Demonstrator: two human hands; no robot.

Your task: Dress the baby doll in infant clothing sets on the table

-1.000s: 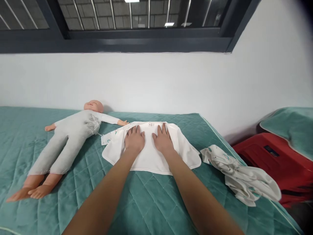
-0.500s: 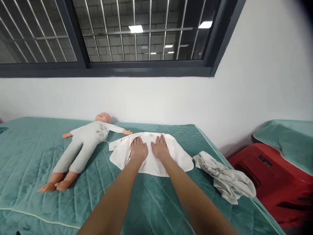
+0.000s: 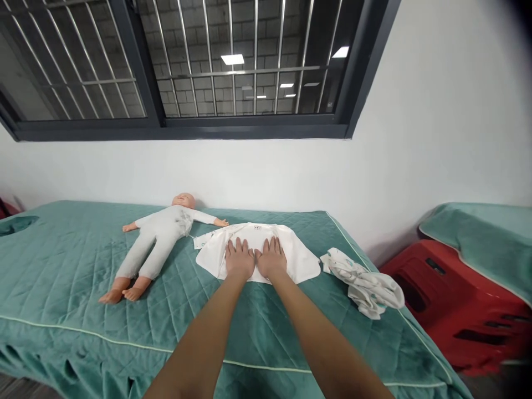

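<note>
A white baby garment point(image 3: 301, 260) lies spread on the green quilted bed, with a small printed tag at its top edge. Its patterned sleeve-like strip point(image 3: 203, 239) sticks out at the left. My left hand point(image 3: 240, 260) rests flat on the cloth, fingers stretched forward. Close beside it, my right hand point(image 3: 271, 259) also lies palm down on the garment, fingers extended. Neither hand grips anything. To the left a baby doll point(image 3: 160, 235) in a pale bodysuit lies on its back, one hand near the garment's upper left edge.
A crumpled white patterned cloth point(image 3: 366, 285) lies right of the garment. The green quilted cover point(image 3: 75, 255) has piping along its front edge. Past the bed's right side is a red plastic stool point(image 3: 449, 299) with green fabric point(image 3: 477, 233) over it. A barred window point(image 3: 249, 72) is in the wall behind.
Both hands have slid back over the garment toward me and drawn closer together, still flat. The garment's near edge looks nearer its top edge. The camera view has shifted slightly.
</note>
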